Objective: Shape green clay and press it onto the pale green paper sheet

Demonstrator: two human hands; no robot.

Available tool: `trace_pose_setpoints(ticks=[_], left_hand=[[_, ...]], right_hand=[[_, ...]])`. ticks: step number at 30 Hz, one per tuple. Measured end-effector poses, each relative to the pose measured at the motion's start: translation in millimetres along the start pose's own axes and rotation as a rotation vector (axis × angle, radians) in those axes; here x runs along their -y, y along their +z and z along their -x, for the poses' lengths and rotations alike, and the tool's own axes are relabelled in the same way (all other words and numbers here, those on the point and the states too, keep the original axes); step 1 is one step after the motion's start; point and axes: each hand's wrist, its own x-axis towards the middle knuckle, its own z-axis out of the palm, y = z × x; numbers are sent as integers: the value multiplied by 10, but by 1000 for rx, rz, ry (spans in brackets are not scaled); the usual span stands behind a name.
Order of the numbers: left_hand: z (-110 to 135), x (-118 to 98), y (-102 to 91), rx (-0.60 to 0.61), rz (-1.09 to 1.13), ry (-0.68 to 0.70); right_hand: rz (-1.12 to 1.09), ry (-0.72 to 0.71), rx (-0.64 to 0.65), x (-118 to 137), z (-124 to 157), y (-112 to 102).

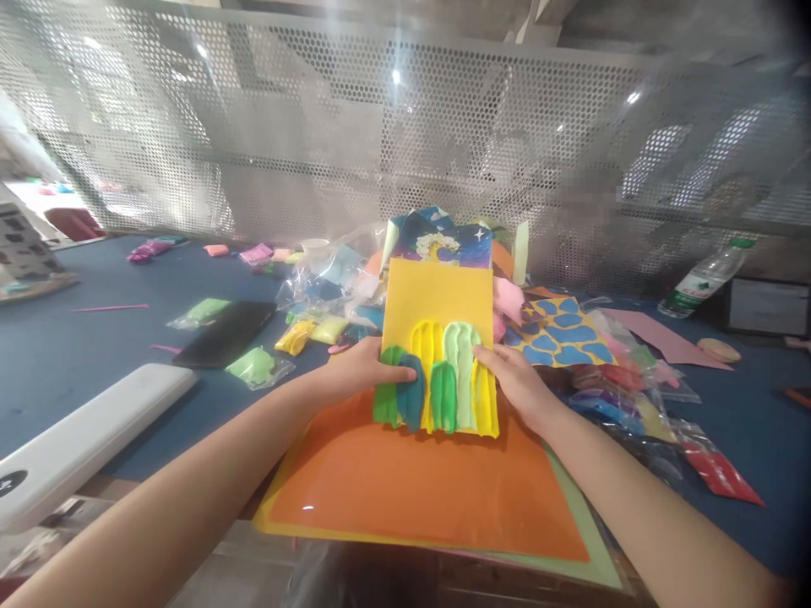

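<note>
Between my two hands a yellow card (437,291) is held up, tilted toward me. Ridged strips of coloured clay (443,397) in green, blue, yellow and pale mint cover its lower half. My left hand (364,369) grips the left edge, its thumb lying over the blue and green clay. On the opposite edge, my right hand (513,380) pinches the card beside the mint strip. Both hands' other fingers are partly hidden behind the card. Beneath it lies a stack of paper topped by an orange sheet (424,481). A picture of a tree on a dark blue sky (443,241) stands behind.
Bagged clay (257,366) and loose lumps are spread over the blue table (127,329). A white bar-shaped device (107,435) lies left. To the right are a blue-patterned yellow sheet (561,332), pink paper (662,335), a red packet (722,469) and a water bottle (703,279).
</note>
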Motion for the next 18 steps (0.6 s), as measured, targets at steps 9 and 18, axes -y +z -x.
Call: trace_pose_setpoints(ticks=[9,18], left_hand=[[-19,33,37,2,56,10],[-43,89,99,92,344,-79]], right_hand=[[-26,-39,-15,1,-11,25],[271,-513,-276,69,84,-53]])
